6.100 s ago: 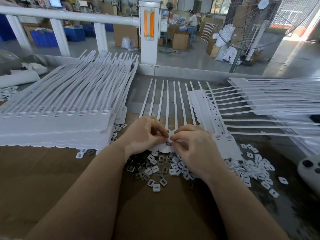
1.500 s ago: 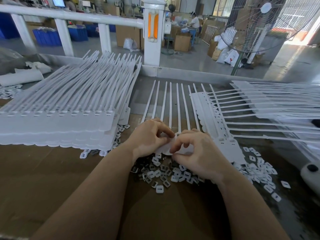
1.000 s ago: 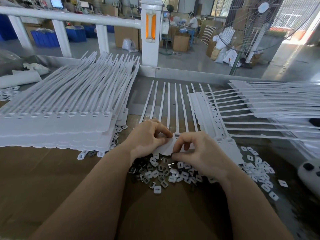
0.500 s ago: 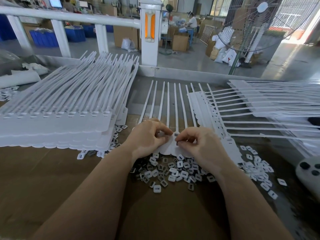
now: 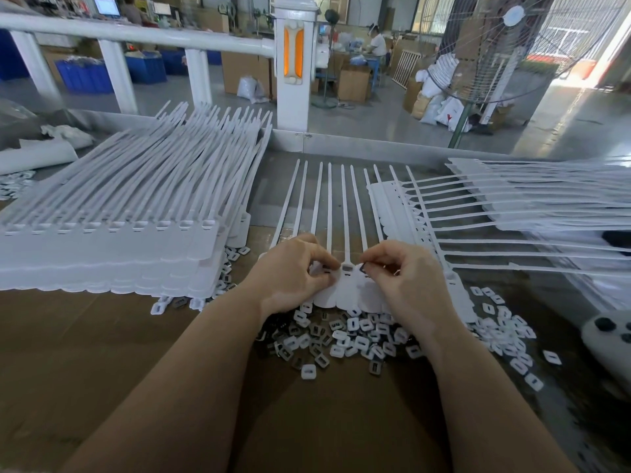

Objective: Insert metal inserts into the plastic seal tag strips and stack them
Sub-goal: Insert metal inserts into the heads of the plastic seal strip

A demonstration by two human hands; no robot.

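Head view: two hands meet at frame centre over a brown worktop (image 5: pixel 102 353).
Far left: tall finished stack (image 5: pixel 112 240) of white strips.
Left hand (image 5: pixel 290 278): fingers curled, pinching the seal tag strip (image 5: pixel 345 288) at its tag heads.
Right hand (image 5: pixel 406 281): fingertips pinching a dark metal insert (image 5: pixel 363 266) against that strip.
Below the hands: loose inserts (image 5: pixel 341 339) heaped.
Right: more strips (image 5: pixel 512 206) fanned out.

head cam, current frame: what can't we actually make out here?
- Tag strip sockets under the left hand and right hand: fingers cover them, so the filled count is hidden.
- Piece pinched by the right hand: too small to identify.
- Loose inserts: forearms hide part of the pile.
- White device: cut off by the right edge.
- Left stack: layers too fine to count.
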